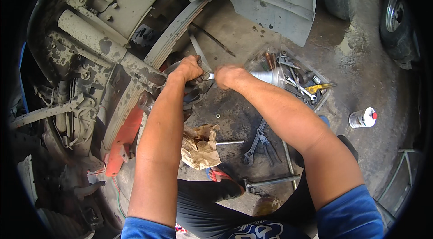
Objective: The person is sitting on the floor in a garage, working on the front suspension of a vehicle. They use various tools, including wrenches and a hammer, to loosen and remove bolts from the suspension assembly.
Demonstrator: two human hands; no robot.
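My right hand [229, 76], slightly blurred, is closed around a silver wrench [208, 76]. The wrench's ring end points left towards the dark parts beside the leaf spring. Close to that ring end, my left hand [189, 68] is closed with its fingers curled at the metal parts; what it grips is hidden. The grey leaf spring [178, 31] runs diagonally past my left hand. Below my hands lies a crumpled brown paper [200, 146] on the stained floor.
Right of my right hand sits a tray [323, 101] of wrenches and other tools, with a yellow-handled tool [320, 87]. Pliers [269, 149], a metal bar [231, 142] and a white bottle with a red cap [362, 118] are on the floor. The vehicle's frame [90, 36] fills the left.
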